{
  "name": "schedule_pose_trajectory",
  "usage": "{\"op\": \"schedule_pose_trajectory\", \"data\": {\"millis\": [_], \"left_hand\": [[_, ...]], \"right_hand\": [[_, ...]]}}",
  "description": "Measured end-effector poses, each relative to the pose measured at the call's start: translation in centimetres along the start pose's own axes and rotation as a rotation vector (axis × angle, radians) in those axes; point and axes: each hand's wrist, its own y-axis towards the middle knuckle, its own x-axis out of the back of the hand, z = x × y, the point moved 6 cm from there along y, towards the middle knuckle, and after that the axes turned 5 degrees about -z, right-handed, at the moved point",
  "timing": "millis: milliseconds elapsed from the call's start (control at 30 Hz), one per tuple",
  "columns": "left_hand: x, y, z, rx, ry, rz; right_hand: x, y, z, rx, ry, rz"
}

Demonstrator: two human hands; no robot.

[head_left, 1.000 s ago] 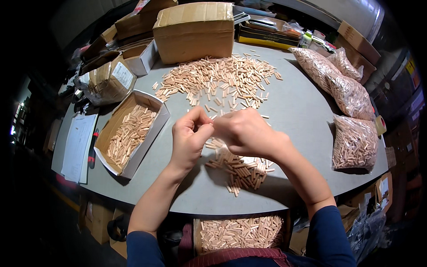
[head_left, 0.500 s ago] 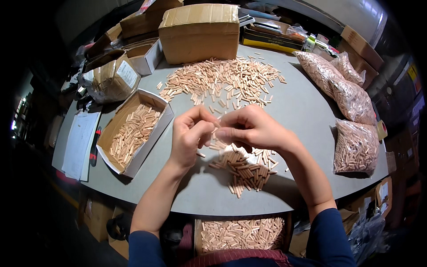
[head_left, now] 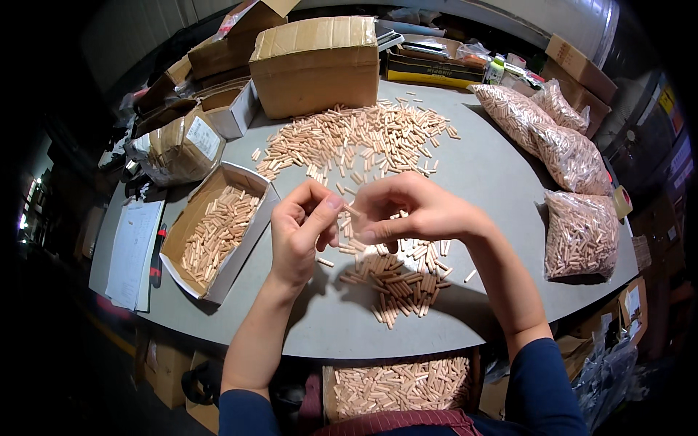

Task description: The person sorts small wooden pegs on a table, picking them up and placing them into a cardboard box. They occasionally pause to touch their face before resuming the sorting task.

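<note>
My left hand [head_left: 299, 232] pinches a small wooden dowel [head_left: 350, 209] between thumb and forefinger, its free end pointing right. Close beside that end is my right hand [head_left: 429, 211], thumb and forefinger apart in a curve with no dowel visible between them; its fingertips are slightly blurred. Below both hands lies a small heap of dowels [head_left: 407, 285], partly in their shadow. A larger spread of dowels [head_left: 349, 138] covers the far middle of the grey table [head_left: 320, 327].
Left stands an open carton [head_left: 251, 243] of dowels, beside a paper sheet [head_left: 134, 247]. At the back is a closed cardboard box [head_left: 316, 80]. Filled plastic bags [head_left: 582, 236] line the right. Below the near edge sits a container of dowels [head_left: 400, 385].
My right thumb and forefinger have opened and drawn slightly away from my left fingertips. The dowel in my left hand now shows plainly. The whole view has shifted slightly.
</note>
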Motion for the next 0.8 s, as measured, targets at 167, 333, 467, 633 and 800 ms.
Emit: {"op": "schedule_pose_trajectory", "data": {"millis": [167,333,467,633,800], "left_hand": [[-0.1,-0.1,-0.4,-0.063,0.033,-0.002],[-1.0,-0.4,-0.6,-0.078,0.037,0.045],[-0.8,-0.5,0.1,-0.056,0.086,0.145],[-1.2,-0.8,0.1,-0.039,0.044,0.199],[-1.2,-0.9,0.2,0.061,-0.221,0.213]], "right_hand": [[0.3,0.0,0.2,-0.049,0.038,0.002],[0.6,-0.1,0.5,-0.025,-0.116,-0.080],[0.4,-0.3,2.0,0.144,-0.327,-0.101],[0.0,-0.3,2.1,0.160,-0.340,-0.093],[-0.1,-0.5,2.7,0.281,-0.349,-0.112]]}}
